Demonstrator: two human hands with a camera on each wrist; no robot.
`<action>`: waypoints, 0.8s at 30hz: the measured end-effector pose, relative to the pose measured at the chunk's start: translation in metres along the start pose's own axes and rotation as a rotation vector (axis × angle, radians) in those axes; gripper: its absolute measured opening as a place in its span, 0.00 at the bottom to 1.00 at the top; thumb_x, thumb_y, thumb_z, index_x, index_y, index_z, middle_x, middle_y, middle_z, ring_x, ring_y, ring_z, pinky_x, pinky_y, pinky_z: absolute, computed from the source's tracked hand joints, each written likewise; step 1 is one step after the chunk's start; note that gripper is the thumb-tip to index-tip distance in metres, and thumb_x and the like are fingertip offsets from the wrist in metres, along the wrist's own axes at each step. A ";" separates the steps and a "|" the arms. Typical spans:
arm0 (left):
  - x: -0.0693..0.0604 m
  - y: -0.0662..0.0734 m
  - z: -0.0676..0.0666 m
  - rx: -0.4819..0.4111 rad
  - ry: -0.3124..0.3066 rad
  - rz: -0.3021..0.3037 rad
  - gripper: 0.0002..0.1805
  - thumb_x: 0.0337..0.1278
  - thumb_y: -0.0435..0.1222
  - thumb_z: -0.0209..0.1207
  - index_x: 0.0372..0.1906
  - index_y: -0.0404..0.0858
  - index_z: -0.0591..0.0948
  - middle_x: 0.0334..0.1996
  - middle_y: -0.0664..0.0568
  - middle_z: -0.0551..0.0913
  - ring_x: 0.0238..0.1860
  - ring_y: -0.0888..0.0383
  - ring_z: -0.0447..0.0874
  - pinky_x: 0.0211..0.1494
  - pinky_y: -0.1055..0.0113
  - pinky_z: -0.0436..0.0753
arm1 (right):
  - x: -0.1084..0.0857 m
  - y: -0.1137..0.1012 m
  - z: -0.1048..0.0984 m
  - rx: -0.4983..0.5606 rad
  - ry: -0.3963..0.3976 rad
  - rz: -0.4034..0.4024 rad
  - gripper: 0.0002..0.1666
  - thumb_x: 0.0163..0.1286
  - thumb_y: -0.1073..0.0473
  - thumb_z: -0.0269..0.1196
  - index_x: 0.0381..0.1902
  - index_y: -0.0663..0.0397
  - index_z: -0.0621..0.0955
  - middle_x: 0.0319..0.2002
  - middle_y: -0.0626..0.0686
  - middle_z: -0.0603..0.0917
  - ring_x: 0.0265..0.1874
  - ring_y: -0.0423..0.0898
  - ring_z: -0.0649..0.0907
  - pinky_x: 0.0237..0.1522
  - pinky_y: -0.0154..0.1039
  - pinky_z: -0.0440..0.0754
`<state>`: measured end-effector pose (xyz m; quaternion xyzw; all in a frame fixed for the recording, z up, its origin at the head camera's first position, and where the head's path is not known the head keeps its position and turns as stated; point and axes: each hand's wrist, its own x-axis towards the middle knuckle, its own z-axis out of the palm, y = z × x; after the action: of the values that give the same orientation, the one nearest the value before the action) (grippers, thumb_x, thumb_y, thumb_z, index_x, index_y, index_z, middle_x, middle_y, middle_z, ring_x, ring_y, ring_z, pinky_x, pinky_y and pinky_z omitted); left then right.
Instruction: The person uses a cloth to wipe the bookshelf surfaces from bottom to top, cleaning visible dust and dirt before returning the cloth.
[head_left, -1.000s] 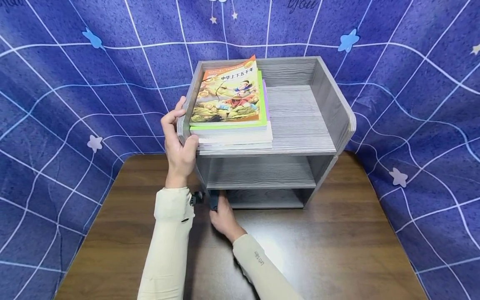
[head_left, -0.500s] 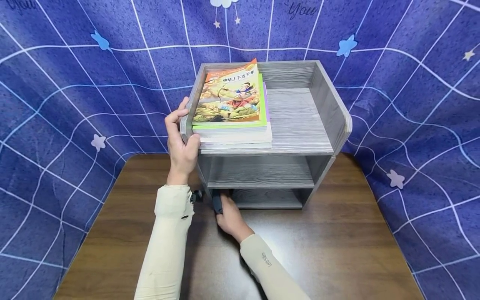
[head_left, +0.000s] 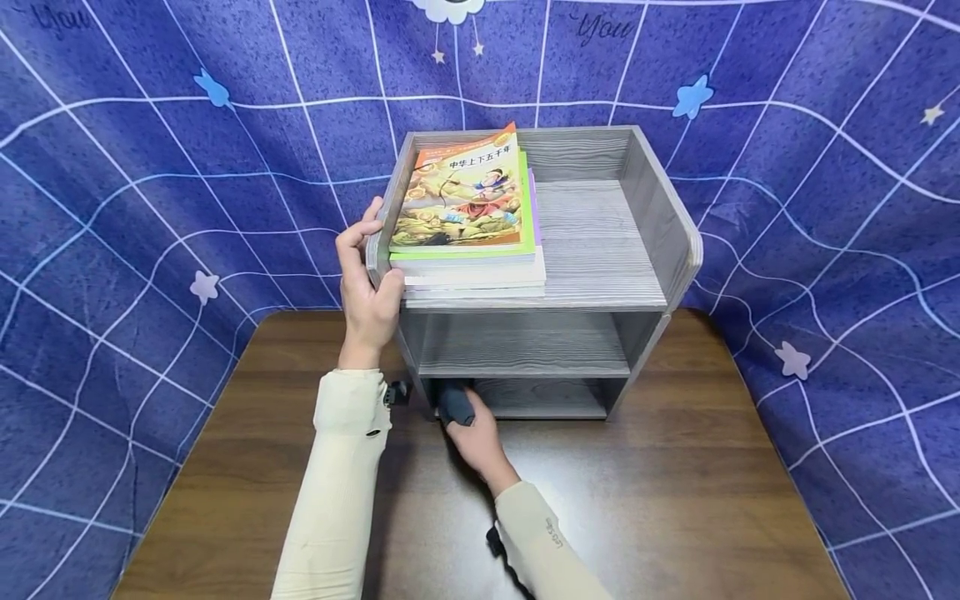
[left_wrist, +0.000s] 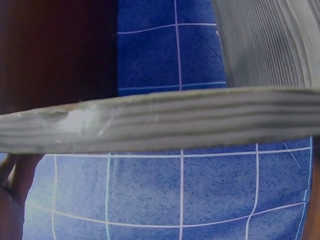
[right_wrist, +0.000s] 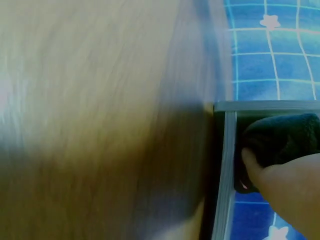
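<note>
My left hand (head_left: 369, 304) grips the upper left side panel of a grey wood-grain shelf (head_left: 592, 229), thumb at the front edge and fingers on the outer side. That panel's edge crosses the left wrist view, with a bit of hand at lower left. My right hand (head_left: 477, 437) holds a bunched dark cloth (head_left: 454, 404) at the left end of the lowest compartment. In the right wrist view, the fuzzy cloth (right_wrist: 287, 135) lies close beside the side panel (right_wrist: 226, 165), with my thumb pressed on it. The other right fingers are mostly hidden.
A stack of books (head_left: 465, 200) lies on the left half of the top shelf, its top cover colourful. The shelf stands on a brown wooden table (head_left: 675, 483). A blue curtain (head_left: 825, 167) with white lines and stars hangs behind and at both sides.
My right hand has shifted right along the lowest compartment with the cloth, and more of the cloth shows. My left hand keeps its grip on the side panel. The head view has shifted slightly.
</note>
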<state>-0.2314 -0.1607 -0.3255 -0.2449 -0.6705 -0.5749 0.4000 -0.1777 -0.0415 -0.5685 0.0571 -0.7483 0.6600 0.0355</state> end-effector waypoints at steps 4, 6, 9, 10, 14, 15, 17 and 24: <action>0.000 0.000 0.001 -0.005 0.002 -0.003 0.29 0.40 0.27 0.48 0.55 0.20 0.65 0.70 0.32 0.68 0.71 0.49 0.68 0.68 0.62 0.65 | -0.002 -0.004 -0.004 0.144 0.083 0.087 0.35 0.50 0.72 0.63 0.61 0.62 0.79 0.50 0.60 0.83 0.48 0.52 0.80 0.50 0.44 0.77; 0.000 0.000 0.001 -0.012 0.003 -0.003 0.29 0.41 0.27 0.48 0.55 0.21 0.65 0.70 0.33 0.68 0.71 0.49 0.68 0.68 0.62 0.65 | -0.003 -0.008 -0.008 0.256 0.118 0.135 0.34 0.48 0.73 0.63 0.58 0.64 0.80 0.45 0.58 0.83 0.43 0.48 0.80 0.45 0.39 0.78; 0.001 0.000 0.000 -0.020 0.004 -0.001 0.29 0.41 0.27 0.48 0.55 0.21 0.65 0.70 0.33 0.68 0.70 0.48 0.68 0.68 0.61 0.65 | -0.002 -0.010 -0.014 0.462 0.134 0.193 0.32 0.49 0.75 0.61 0.56 0.70 0.77 0.43 0.57 0.83 0.40 0.45 0.80 0.44 0.34 0.78; 0.000 0.000 0.000 -0.020 0.004 0.000 0.29 0.41 0.27 0.48 0.55 0.20 0.65 0.70 0.32 0.68 0.70 0.48 0.68 0.68 0.61 0.65 | -0.003 -0.011 -0.016 0.524 0.127 0.209 0.31 0.50 0.76 0.60 0.57 0.72 0.76 0.44 0.57 0.82 0.41 0.45 0.80 0.44 0.34 0.79; -0.001 0.000 0.001 -0.017 0.002 0.002 0.29 0.41 0.27 0.48 0.55 0.20 0.65 0.70 0.31 0.68 0.70 0.48 0.69 0.68 0.62 0.65 | -0.008 -0.019 -0.028 0.499 0.050 0.239 0.35 0.49 0.75 0.60 0.60 0.71 0.76 0.48 0.59 0.82 0.44 0.46 0.80 0.46 0.34 0.79; -0.001 -0.001 0.001 -0.020 0.001 0.001 0.29 0.41 0.27 0.48 0.55 0.20 0.65 0.70 0.31 0.68 0.70 0.48 0.69 0.68 0.61 0.65 | -0.010 -0.022 -0.032 0.437 0.013 0.237 0.36 0.48 0.75 0.60 0.61 0.69 0.77 0.49 0.59 0.83 0.45 0.46 0.80 0.47 0.35 0.78; -0.001 -0.001 0.001 -0.021 0.001 -0.001 0.29 0.41 0.27 0.48 0.55 0.21 0.65 0.70 0.32 0.68 0.70 0.48 0.68 0.69 0.61 0.65 | -0.015 -0.032 -0.041 0.287 -0.073 0.219 0.39 0.46 0.73 0.62 0.62 0.64 0.78 0.51 0.59 0.83 0.46 0.46 0.80 0.48 0.37 0.77; 0.000 -0.001 -0.001 -0.031 -0.001 -0.003 0.29 0.41 0.27 0.49 0.55 0.20 0.64 0.70 0.31 0.67 0.70 0.48 0.69 0.70 0.61 0.65 | -0.026 -0.086 -0.080 0.062 -0.329 0.079 0.35 0.48 0.68 0.64 0.60 0.57 0.82 0.43 0.53 0.85 0.39 0.47 0.80 0.44 0.41 0.78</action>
<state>-0.2322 -0.1618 -0.3264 -0.2503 -0.6622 -0.5856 0.3949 -0.1428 0.0281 -0.4774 0.1359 -0.7251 0.6652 -0.1151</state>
